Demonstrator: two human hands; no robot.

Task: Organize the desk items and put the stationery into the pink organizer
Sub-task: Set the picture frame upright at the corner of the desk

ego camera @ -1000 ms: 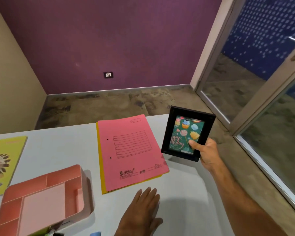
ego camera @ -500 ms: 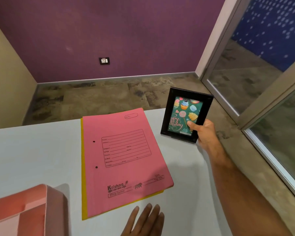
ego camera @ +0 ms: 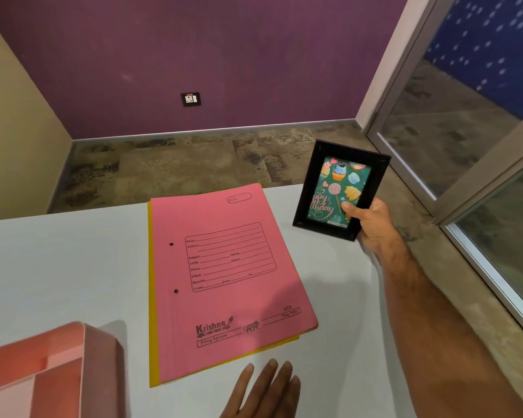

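Observation:
My right hand point(ego camera: 372, 224) grips the lower right corner of a black picture frame point(ego camera: 338, 188) with a green birthday card inside; the frame stands upright at the desk's far right corner. My left hand point(ego camera: 266, 390) lies flat with straight fingers on the white desk point(ego camera: 58, 267) at the bottom edge, just below a pink file folder point(ego camera: 227, 279) that sits on a yellow folder point(ego camera: 152, 297). The pink organizer point(ego camera: 43, 369), with several compartments, is at the bottom left, partly cut off by the frame edge.
The desk's far edge drops to a mottled floor point(ego camera: 178, 164) before a purple wall with a socket point(ego camera: 191, 99). A glass door point(ego camera: 465, 116) stands close on the right, beyond the desk's right edge.
The view has shifted left and down a little, so the organizer shows more. My right hand has kept its hold on the frame, which now stands by the desk's far right corner.

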